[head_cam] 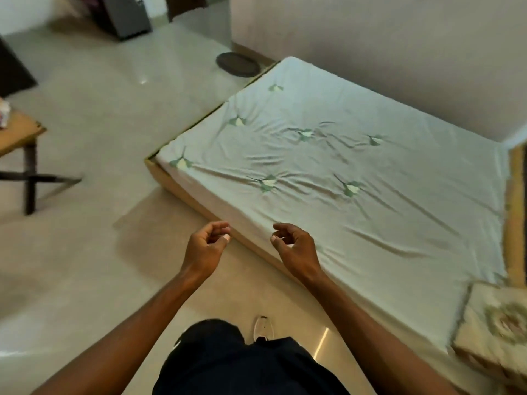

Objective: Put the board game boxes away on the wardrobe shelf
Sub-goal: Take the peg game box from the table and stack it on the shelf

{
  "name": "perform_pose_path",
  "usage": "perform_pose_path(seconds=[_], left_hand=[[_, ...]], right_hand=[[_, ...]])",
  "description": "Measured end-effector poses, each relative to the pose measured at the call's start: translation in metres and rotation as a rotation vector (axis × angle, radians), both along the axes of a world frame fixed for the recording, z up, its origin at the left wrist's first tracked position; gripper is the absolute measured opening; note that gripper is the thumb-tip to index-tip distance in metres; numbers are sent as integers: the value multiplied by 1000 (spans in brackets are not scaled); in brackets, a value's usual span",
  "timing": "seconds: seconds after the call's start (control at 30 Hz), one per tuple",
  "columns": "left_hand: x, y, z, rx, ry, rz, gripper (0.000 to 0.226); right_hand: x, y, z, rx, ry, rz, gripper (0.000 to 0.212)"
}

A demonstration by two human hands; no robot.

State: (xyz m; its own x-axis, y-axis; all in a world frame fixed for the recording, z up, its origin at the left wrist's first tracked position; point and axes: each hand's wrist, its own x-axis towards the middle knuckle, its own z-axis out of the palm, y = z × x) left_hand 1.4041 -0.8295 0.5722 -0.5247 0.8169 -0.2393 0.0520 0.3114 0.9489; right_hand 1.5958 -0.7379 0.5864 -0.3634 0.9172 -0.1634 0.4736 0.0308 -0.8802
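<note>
My left hand [206, 248] and right hand [295, 249] are held out in front of me, near each other, fingers loosely curled and grasping nothing. The right hand hangs over the near edge of the bed [385, 223], the left over the floor [114, 266] just beside it. Well to the right of my right hand is a patterned cushion [496, 317]; well left of my left hand, a wooden table [20, 134]. Where the board game boxes are, I cannot tell.

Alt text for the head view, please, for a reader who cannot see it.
The left hand and right hand are held out empty, fingers loosely curled, near the edge of a low bed with a pale leaf-print sheet, on a tiled floor. A cushion lies at the bed's near right corner.
</note>
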Motion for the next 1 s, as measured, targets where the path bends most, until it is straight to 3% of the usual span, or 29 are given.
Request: perform_pose_path(seconds=[0.4,0.7,1.0], left_hand=[[-258,20,-16,-25,23,520,28],[-488,40,5,-29,70,650,32],[-694,83,-22,-57,50,775,29]], right_hand=[[-321,102,-17,5,-82,526,30],[-570,125,-6,-14,-37,654,29],[-808,197,-30,-60,-43,762,29]])
